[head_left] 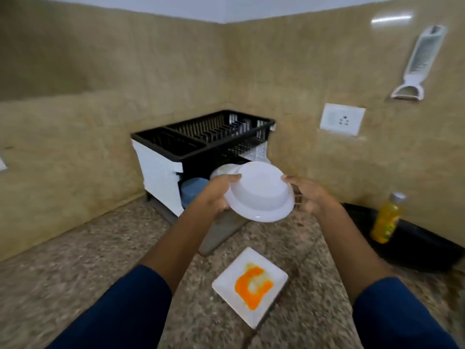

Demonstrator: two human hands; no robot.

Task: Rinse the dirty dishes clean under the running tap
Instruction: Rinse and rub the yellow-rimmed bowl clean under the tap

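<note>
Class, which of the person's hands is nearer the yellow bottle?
Right. The right hand grips the white bowl, left of the bottle; the left hand is beyond the bowl.

Beige walls (113,79); speckled granite counter (75,273); white socket (342,119) right.

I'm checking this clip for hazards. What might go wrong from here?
The bowl is gripped at its rim by the left hand and right hand; it might slip and drop on the counter. The plate, still smeared orange, lies between the forearms, so a sleeve could brush it. Drips may reach the socket near the rack.
</note>
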